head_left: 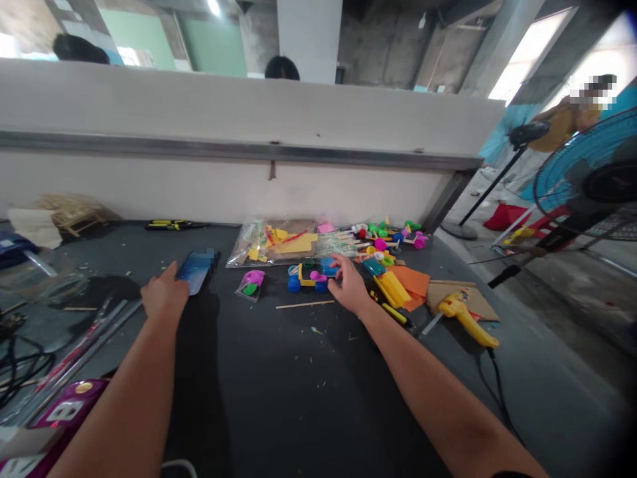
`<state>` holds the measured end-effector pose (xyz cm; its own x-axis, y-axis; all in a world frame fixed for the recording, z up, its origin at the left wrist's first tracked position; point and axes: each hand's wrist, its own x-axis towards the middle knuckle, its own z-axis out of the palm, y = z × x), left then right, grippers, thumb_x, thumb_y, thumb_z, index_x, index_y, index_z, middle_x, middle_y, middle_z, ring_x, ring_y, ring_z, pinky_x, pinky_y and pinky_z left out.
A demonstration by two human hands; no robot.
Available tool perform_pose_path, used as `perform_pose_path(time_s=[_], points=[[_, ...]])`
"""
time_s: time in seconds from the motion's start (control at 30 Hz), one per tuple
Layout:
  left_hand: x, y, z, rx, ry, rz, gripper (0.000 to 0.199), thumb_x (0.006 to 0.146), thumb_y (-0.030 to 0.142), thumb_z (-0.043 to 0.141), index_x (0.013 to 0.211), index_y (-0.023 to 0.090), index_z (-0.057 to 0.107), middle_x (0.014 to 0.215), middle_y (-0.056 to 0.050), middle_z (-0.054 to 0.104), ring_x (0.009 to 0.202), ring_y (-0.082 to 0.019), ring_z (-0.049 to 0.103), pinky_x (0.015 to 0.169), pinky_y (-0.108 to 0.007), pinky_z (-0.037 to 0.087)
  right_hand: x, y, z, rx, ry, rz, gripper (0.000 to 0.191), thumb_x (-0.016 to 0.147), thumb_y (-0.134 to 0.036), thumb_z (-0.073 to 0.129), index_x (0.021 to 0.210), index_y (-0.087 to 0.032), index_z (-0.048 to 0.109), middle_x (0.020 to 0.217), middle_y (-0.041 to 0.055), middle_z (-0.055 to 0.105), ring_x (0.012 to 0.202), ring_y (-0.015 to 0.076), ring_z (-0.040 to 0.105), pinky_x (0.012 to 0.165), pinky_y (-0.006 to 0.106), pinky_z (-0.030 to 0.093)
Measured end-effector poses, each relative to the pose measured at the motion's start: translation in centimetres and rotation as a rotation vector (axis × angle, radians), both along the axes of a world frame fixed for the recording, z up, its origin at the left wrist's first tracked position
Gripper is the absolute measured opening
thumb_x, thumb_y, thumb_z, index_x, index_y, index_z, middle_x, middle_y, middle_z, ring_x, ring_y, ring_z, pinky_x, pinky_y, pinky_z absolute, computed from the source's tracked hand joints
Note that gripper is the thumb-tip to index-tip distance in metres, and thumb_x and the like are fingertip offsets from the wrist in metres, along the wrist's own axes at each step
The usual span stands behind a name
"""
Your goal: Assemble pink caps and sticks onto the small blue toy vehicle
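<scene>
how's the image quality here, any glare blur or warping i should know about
Head view: bright glare from the ceiling light and the windows at upper right; wide-angle bending, with dark corners on the right; soft detail on the right hand and the clear bags; dim shadows beside both forearms on the dark table; blocky pixelation over the far person at right and by the phone.

No brand, number or sign can be read; the pale marks on the large blue fan (613,180) near three o'clock are too small.
</scene>
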<state>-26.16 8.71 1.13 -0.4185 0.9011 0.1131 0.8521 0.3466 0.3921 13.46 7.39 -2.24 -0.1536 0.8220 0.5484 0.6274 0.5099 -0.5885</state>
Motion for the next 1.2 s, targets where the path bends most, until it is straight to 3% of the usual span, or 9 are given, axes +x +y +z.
perform_pose_path(time_s=[0.13, 0.37, 0.63, 0.97, 1.2], points=[[-1.0, 0.3, -0.9, 0.017, -0.005, 0.137, 0.055, 0.08, 0.033, 0.044, 0.128, 0.005, 0.045, 0.118, -0.02, 0.059, 0.108, -0.038, 0.053, 0.085, -0.046, 0.039, -0.1, 0.0, 0.1, -0.011, -0.005, 0.0, 0.056, 0.071, -0.016, 0.053, 0.124, -0.019, 0.039, 0.102, 0.0064, 0.055, 0.069, 0.0152, 0.052, 0.074, 0.033, 0.049], [-2.4, 1.9, -1.5, -0.035, -0.101, 0.119, 0.078, 0.074, 0.048, 0.056, 0.13, -0.002, 0.035, 0.125, -0.02, 0.055, 0.117, -0.034, 0.048, 0.095, -0.043, 0.036, -0.1, 0.0, -0.1, -0.004, 0.015, 0.001, 0.056, 0.071, -0.015, 0.052, 0.125, -0.019, 0.038, 0.102, 0.0065, 0.054, 0.069, 0.0148, 0.051, 0.074, 0.033, 0.048], [-2.5, 2.4, -2.1, -0.035, -0.084, 0.129, 0.076, 0.071, 0.043, 0.061, 0.129, -0.001, 0.038, 0.129, -0.022, 0.052, 0.124, -0.035, 0.042, 0.101, -0.045, 0.029, -0.1, 0.0, -0.1, -0.003, 0.008, 0.004, 0.057, 0.07, -0.015, 0.052, 0.125, -0.018, 0.038, 0.102, 0.0066, 0.054, 0.069, 0.0145, 0.051, 0.073, 0.032, 0.048], [-3.0, 2.7, -2.4, -0.029, -0.121, 0.144, 0.08, 0.069, 0.031, 0.065, 0.134, -0.001, 0.031, 0.131, -0.019, 0.052, 0.125, -0.032, 0.043, 0.101, -0.043, 0.03, -0.1, 0.2, -0.3, 0.001, 0.016, 0.005, 0.058, 0.069, -0.014, 0.053, 0.125, -0.02, 0.038, 0.102, 0.0062, 0.054, 0.068, 0.0144, 0.051, 0.072, 0.032, 0.048], [-3.1, 2.8, -2.6, -0.017, -0.118, 0.147, 0.074, 0.065, 0.029, 0.067, 0.128, 0.001, 0.039, 0.13, -0.019, 0.053, 0.121, -0.033, 0.046, 0.1, -0.045, 0.032, -0.1, 0.1, -0.2, 0.003, 0.008, 0.005, 0.058, 0.069, -0.014, 0.053, 0.125, -0.019, 0.038, 0.101, 0.0059, 0.054, 0.068, 0.0144, 0.051, 0.073, 0.032, 0.048]])
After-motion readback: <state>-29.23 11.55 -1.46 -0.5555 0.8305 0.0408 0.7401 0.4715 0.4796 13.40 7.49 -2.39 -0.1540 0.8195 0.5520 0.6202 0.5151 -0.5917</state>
